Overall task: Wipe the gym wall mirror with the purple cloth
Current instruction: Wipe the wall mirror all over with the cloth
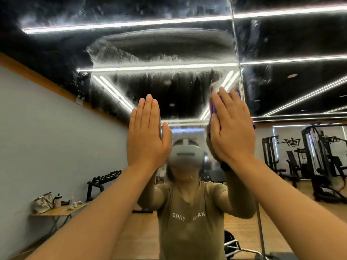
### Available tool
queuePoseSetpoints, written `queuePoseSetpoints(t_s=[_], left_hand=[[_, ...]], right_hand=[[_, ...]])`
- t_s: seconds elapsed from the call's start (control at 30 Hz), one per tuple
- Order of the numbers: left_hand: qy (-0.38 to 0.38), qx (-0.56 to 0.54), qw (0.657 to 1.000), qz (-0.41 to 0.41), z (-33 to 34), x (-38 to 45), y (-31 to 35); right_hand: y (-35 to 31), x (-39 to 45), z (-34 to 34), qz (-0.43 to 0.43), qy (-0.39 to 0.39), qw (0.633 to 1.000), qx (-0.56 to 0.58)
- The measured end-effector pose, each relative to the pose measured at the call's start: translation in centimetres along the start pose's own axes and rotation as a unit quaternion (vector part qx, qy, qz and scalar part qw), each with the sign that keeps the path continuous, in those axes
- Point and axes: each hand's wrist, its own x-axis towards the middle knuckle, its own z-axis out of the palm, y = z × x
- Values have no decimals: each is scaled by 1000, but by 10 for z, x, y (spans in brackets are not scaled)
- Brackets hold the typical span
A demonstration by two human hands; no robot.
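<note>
The gym wall mirror fills the view in front of me, with streaky wet smears across its upper middle. My right hand lies flat with straight fingers and presses the purple cloth against the glass, just left of a vertical panel seam. Only thin purple edges of the cloth show round the hand. My left hand is flat on the mirror with fingers straight and together, holding nothing, a hand's width left of the right one.
The mirror reflects me, a dumbbell rack, a small folding table with a bag and bottle at the left, and weight machines at the right. A grey wall runs along the left.
</note>
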Motion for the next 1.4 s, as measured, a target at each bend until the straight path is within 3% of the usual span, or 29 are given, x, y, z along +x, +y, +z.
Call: queuePoseSetpoints(t_s=[0.17, 0.33, 0.47, 0.73, 0.87, 1.13, 1.27, 1.4], left_hand=[[-2, 12, 1000, -6, 0, -1, 2], [-4, 19, 1000, -5, 0, -1, 3], [0, 29, 1000, -3, 1, -1, 2], [16, 24, 1000, 2, 2, 1, 1], [13, 25, 1000, 1, 2, 0, 0], [13, 18, 1000, 0, 1, -1, 2], [15, 13, 1000, -1, 1, -1, 3], [16, 15, 1000, -1, 1, -1, 1]], right_hand=[[2, -82, -12, -37, -39, 999, -2], [6, -91, -14, -55, -44, 997, -8], [3, -64, -6, -58, -15, 998, -2], [-2, 45, 14, 24, -20, 999, -18], [-4, -12, 7, 25, -5, 1000, -14], [-8, -140, -14, -22, -71, 997, -25], [-4, -120, -13, -54, -64, 996, -20], [-4, -39, 0, -59, -43, 997, -15]])
